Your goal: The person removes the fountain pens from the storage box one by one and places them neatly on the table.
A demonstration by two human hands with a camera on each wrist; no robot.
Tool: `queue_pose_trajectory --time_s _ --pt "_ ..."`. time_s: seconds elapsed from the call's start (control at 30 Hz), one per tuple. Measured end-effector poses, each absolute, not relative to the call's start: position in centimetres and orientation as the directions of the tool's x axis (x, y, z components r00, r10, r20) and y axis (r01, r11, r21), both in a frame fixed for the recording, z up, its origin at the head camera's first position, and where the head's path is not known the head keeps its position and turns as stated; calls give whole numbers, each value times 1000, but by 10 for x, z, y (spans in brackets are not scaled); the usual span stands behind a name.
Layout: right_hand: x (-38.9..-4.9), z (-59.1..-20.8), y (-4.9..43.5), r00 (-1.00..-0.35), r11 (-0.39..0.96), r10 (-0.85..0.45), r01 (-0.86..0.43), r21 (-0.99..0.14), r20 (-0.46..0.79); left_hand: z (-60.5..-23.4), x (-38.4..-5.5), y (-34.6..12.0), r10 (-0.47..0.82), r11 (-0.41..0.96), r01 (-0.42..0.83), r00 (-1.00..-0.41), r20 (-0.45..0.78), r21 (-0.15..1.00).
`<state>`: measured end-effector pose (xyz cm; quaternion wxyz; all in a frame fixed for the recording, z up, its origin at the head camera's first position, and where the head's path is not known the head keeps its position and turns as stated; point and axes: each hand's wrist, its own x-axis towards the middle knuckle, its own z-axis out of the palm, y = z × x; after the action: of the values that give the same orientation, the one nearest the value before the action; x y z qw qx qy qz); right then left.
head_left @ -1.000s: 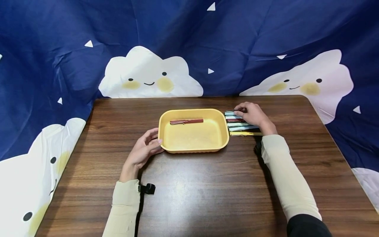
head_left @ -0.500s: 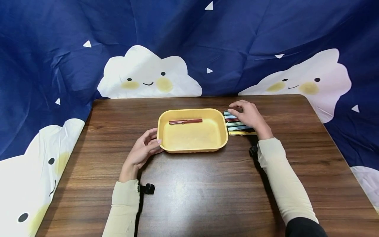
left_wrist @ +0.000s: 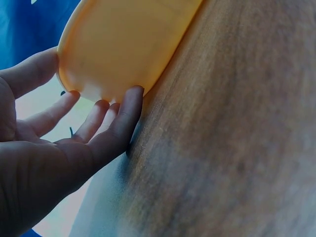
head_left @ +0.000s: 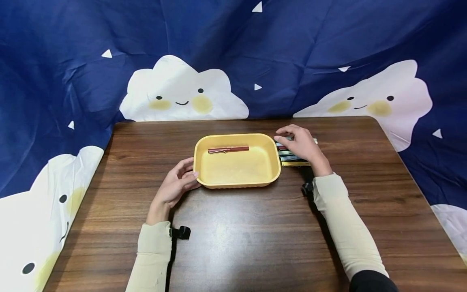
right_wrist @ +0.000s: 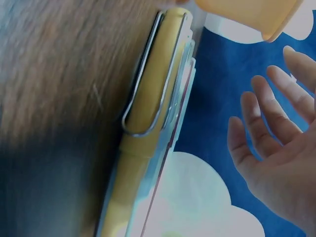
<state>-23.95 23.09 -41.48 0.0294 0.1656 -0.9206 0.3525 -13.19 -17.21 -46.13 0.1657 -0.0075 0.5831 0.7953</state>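
Note:
In the head view, a yellow tray (head_left: 237, 178) sits on the table with a dark red pen (head_left: 229, 149) inside. At its left end is my left hand (head_left: 174, 190); in the left wrist view the thumb meets the rim and the fingertips rest against the outer wall. My right hand (head_left: 300, 144) hovers over a row of several clipped pens (head_left: 290, 158) just right of the tray, covering part of them. The right wrist view shows its fingers loosely bent, spread and holding nothing. A yellow pen (right_wrist: 143, 108) with a wire clip lies nearest the camera there.
The brown wooden table (head_left: 237, 243) extends around the tray. Behind it hangs a dark blue cloth (head_left: 273, 48) printed with white clouds. A black wrist strap (head_left: 180, 232) is on the left sleeve; another strap (head_left: 307, 189) shows by the right sleeve.
My right hand has shifted left along the pens, toward the tray's right end. The left hand and the dark red pen inside the tray have stayed put.

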Motion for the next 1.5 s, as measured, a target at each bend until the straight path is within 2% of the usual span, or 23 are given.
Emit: queue_pose_trajectory --time_s 0.8,1.5 --pt "-218 -408 187 -888 571 -368 -451 -686 277 -461 -131 -172 252 -263 -275 -945 -209 925" --pt "-217 -409 147 -898 585 -416 -383 -715 141 -459 -132 -172 242 -241 -283 -944 -225 928"
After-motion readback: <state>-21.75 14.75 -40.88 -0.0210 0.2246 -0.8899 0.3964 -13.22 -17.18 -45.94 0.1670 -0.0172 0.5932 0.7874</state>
